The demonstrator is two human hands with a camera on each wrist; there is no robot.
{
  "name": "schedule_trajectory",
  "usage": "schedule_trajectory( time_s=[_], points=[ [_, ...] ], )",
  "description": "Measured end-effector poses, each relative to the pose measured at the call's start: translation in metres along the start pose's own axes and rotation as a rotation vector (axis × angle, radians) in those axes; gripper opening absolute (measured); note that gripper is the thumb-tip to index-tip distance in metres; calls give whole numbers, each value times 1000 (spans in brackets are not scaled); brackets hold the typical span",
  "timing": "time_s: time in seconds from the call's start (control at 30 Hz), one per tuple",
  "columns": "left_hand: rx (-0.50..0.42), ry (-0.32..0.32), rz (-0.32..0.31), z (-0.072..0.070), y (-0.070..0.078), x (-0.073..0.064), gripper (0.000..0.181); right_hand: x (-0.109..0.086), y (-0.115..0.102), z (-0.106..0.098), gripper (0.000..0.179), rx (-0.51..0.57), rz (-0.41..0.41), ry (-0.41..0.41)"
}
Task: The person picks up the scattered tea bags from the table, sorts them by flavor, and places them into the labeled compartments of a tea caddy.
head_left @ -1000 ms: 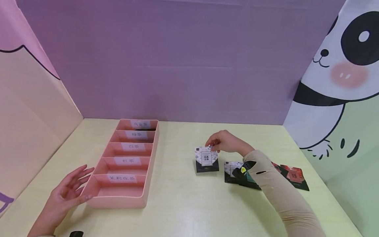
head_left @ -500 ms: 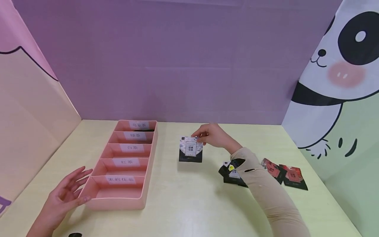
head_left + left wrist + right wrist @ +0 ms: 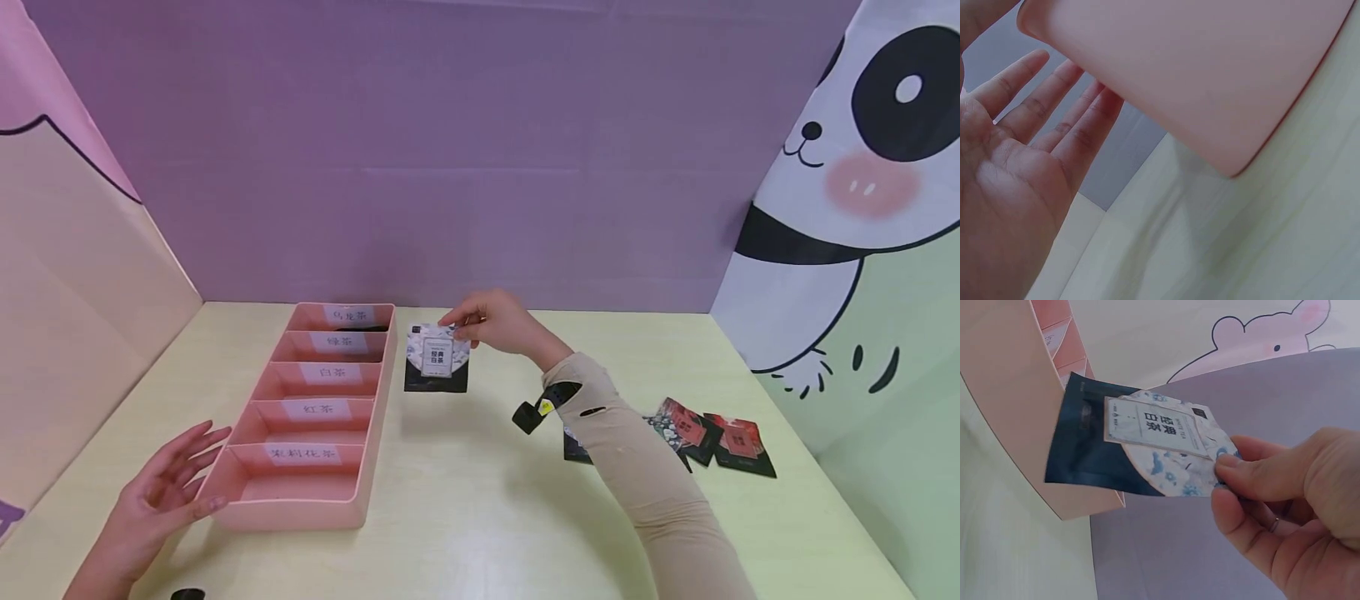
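At the far left, my left hand [image 3: 161,500] is by the near left corner of a long pink box [image 3: 288,515]. Its fingers are spread and loosely straight, and in the left wrist view their tips reach the box's edge; I cannot tell how hard they press. The box sits on a pale table [image 3: 480,517], its five compartments running away from me, each with a paper label [image 3: 330,373] in Chinese characters on its far wall. Something dark [image 3: 363,328] shows in the farthest compartment.

Just beyond the box's right side, near its far half, a tea packet [image 3: 437,358] hangs above the table, with white and blue flowers above and a dark band below. My right hand [image 3: 504,323] pinches its upper right corner between the thumb and the fingers, the printed front facing me. A black device [image 3: 527,417] is strapped at that wrist, over my beige sleeve [image 3: 652,483].

Past the arm, more packets lie on the table, partly hidden by the sleeve; at the right end, two red and black packets [image 3: 742,442] overlap. Farther right, a cartoon panda [image 3: 870,187] covers the side wall.
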State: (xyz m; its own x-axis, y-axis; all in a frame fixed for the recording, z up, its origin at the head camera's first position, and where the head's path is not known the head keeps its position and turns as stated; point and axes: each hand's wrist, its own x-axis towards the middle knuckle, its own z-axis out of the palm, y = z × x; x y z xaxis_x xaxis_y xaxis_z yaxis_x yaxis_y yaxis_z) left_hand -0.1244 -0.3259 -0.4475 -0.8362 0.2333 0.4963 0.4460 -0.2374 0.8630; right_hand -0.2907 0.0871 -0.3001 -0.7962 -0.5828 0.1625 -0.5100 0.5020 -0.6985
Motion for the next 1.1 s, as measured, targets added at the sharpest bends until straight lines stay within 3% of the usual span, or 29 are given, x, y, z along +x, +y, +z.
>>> schedule_trajectory(
  time_s=[0.1, 0.27, 0.5, 0.87, 1.1],
  points=[
    [11, 14, -22, 0, 0, -1, 85, 10, -2, 6, 21, 24, -7, 12],
    [-18, -13, -11, -2, -1, 0, 85, 22, -10, 18, 21, 46, -3, 40],
    [-5, -1, -34, -2, -1, -3, 83, 37, -24, 40, 22, 89, -2, 29],
    [34, -8, -60, -4, 5, -7, 78, 46, -43, 76, 22, 189, -75, 33],
    [43, 9, -83, -4, 4, -6, 75, 40, -41, 96, 19, 74, -172, 33]
  ],
)
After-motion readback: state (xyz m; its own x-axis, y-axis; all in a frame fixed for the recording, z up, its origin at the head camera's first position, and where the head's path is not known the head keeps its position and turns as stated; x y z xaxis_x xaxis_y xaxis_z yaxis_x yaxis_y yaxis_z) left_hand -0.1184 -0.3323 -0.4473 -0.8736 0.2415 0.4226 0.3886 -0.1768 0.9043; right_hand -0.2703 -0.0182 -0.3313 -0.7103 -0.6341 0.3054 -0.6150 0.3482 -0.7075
